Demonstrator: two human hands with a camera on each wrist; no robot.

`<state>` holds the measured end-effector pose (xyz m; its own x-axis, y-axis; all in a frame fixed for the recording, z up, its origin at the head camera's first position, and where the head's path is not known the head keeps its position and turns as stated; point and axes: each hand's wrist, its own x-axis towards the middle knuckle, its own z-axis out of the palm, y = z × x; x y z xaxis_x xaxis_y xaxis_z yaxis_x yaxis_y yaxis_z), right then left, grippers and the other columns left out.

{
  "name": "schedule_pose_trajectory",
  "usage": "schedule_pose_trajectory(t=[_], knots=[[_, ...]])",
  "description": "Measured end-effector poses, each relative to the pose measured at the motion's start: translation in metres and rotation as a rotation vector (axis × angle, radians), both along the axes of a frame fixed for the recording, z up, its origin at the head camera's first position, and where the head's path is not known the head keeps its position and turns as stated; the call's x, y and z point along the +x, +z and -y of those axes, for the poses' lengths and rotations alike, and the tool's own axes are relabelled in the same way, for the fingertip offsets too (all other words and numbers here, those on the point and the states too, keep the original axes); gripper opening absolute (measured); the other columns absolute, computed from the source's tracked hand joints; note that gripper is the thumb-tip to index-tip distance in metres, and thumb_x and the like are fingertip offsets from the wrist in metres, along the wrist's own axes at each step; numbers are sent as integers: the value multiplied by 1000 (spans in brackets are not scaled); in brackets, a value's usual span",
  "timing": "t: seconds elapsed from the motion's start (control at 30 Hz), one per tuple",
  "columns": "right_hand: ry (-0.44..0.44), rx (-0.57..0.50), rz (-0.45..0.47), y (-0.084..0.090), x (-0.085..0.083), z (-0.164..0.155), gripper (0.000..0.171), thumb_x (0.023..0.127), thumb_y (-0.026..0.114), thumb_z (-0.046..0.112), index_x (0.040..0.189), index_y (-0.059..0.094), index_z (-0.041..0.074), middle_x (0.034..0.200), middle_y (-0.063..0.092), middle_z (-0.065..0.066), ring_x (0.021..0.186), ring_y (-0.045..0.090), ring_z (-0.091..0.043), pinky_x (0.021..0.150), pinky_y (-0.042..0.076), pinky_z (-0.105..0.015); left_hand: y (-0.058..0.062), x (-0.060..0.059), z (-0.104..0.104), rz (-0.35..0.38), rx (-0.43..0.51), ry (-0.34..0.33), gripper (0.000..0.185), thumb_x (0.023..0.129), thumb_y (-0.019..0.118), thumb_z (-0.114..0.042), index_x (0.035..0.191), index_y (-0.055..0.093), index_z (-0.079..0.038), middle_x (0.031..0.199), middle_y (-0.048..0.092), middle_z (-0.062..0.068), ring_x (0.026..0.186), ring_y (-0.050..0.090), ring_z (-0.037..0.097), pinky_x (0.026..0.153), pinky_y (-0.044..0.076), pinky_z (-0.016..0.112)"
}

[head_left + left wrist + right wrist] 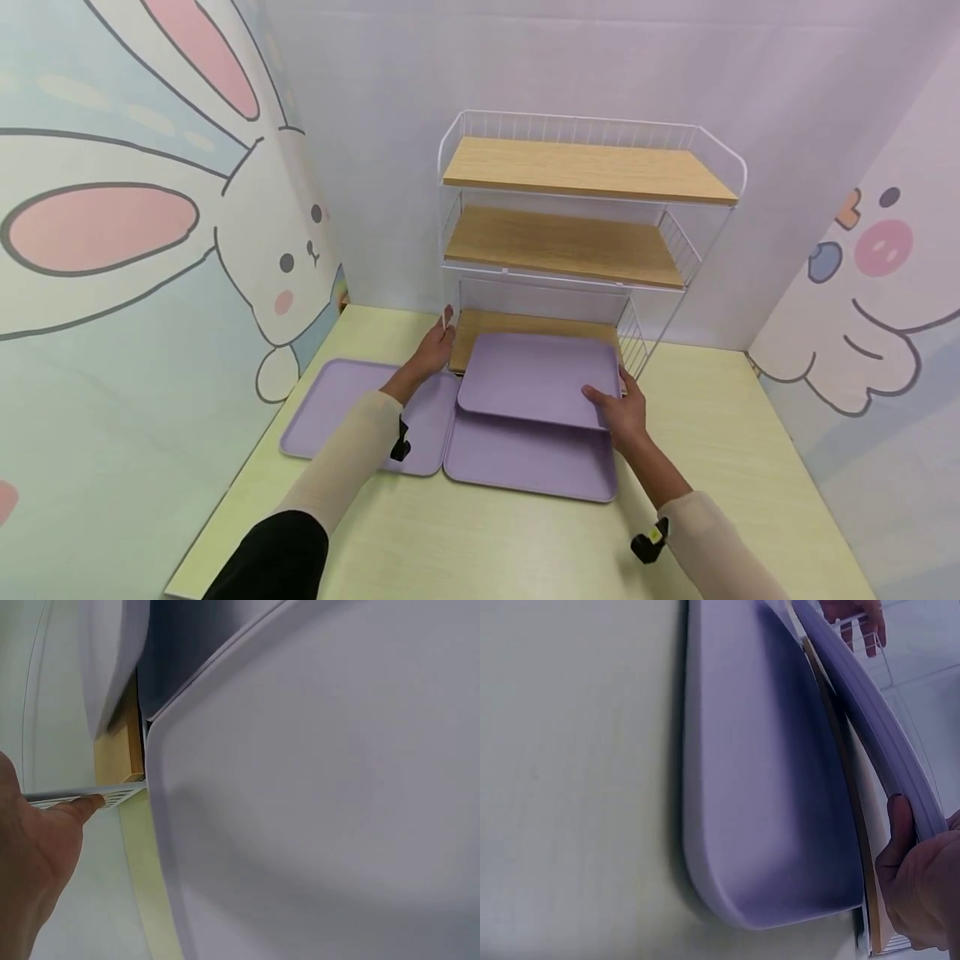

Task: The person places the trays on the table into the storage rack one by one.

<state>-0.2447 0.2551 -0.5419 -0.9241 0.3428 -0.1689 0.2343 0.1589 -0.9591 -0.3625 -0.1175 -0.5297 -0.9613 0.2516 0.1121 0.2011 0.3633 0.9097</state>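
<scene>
My right hand (622, 408) grips the near right corner of a lilac tray (536, 375), thumb on top. The tray is tilted, its far edge at the bottom wooden shelf (495, 321) of a white wire rack (585, 171). In the right wrist view the held tray (870, 712) hangs over a second lilac tray (772, 787) lying flat on the table. My left hand (433, 348) holds the rack's lower left wire frame; in the left wrist view the thumb (82, 806) presses a white wire bar (112, 791) beside the tray (322, 810).
A third lilac tray (330, 408) lies flat at the left, touching the middle tray (525, 458). The rack's two upper wooden shelves are bare. The pale green table (720, 433) is enclosed by cartoon-printed walls on the left, right and back.
</scene>
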Motion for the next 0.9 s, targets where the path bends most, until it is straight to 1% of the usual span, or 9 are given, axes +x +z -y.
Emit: schedule_pose_trajectory(t=[0.07, 0.13, 0.2, 0.3, 0.4, 0.53, 0.67, 0.77, 0.9], knots=[[-7, -6, -2, 0, -12, -1, 103, 101, 84, 14, 182, 20, 11, 178, 35, -35, 150, 52, -49, 124, 48, -55, 0, 0, -1, 0, -1, 4, 66, 124, 27, -28, 181, 6, -2, 190, 13, 17, 177, 14, 37, 146, 13, 51], [-12, 15, 5, -1, -24, -4, 103, 101, 83, 15, 182, 20, 11, 183, 29, -31, 163, 40, -50, 135, 36, -60, 0, 0, -1, -1, 5, 4, 66, 124, 27, -28, 180, 6, -1, 190, 13, 18, 177, 15, 38, 145, 13, 51], [-15, 59, 18, -2, -36, -6, 103, 101, 84, 19, 182, 21, 12, 185, 26, -29, 169, 31, -48, 140, 30, -60, 0, 1, -2, -3, 8, 4, 65, 124, 28, -27, 181, 7, -2, 190, 14, 18, 176, 16, 39, 145, 13, 51], [-1, 133, 20, -2, -51, -8, 102, 100, 84, 23, 181, 24, 10, 185, 26, -28, 172, 27, -48, 140, 28, -61, 0, 1, -2, -8, 2, 3, 65, 124, 27, -27, 181, 7, -1, 190, 14, 19, 176, 16, 39, 145, 13, 52], [16, 185, 21, -6, -67, -11, 101, 99, 83, 25, 180, 25, 6, 184, 28, -30, 170, 27, -52, 140, 28, -63, 1, 1, -1, -9, -9, 6, 65, 124, 27, -27, 181, 7, -3, 190, 14, 18, 177, 15, 38, 146, 13, 51], [26, 303, 22, -37, -102, -25, 105, 96, 84, 40, 177, 28, 1, 177, 38, -34, 162, 39, -56, 133, 36, -66, 1, -1, -1, -15, -12, 4, 64, 124, 28, -25, 180, 9, 0, 190, 14, 19, 177, 14, 38, 146, 13, 51], [33, 416, 27, -70, -136, -40, 108, 94, 84, 52, 175, 33, 2, 170, 50, -34, 154, 50, -57, 124, 46, -68, 0, -2, -1, -27, -16, 8, 63, 124, 28, -23, 179, 11, 4, 189, 15, 21, 177, 15, 38, 146, 14, 51], [33, 473, 45, -72, -144, -40, 104, 95, 81, 51, 173, 37, 0, 166, 54, -36, 151, 53, -58, 122, 48, -68, -1, -2, -2, -26, -21, 18, 63, 124, 29, -22, 179, 10, 3, 189, 16, 21, 177, 15, 38, 146, 14, 51], [21, 507, 64, -38, -127, -23, 95, 98, 78, 42, 169, 39, -7, 161, 52, -44, 151, 48, -63, 125, 44, -70, -1, -3, -2, -19, -21, 21, 63, 124, 29, -24, 180, 10, -1, 190, 16, 19, 177, 16, 38, 146, 14, 50]])
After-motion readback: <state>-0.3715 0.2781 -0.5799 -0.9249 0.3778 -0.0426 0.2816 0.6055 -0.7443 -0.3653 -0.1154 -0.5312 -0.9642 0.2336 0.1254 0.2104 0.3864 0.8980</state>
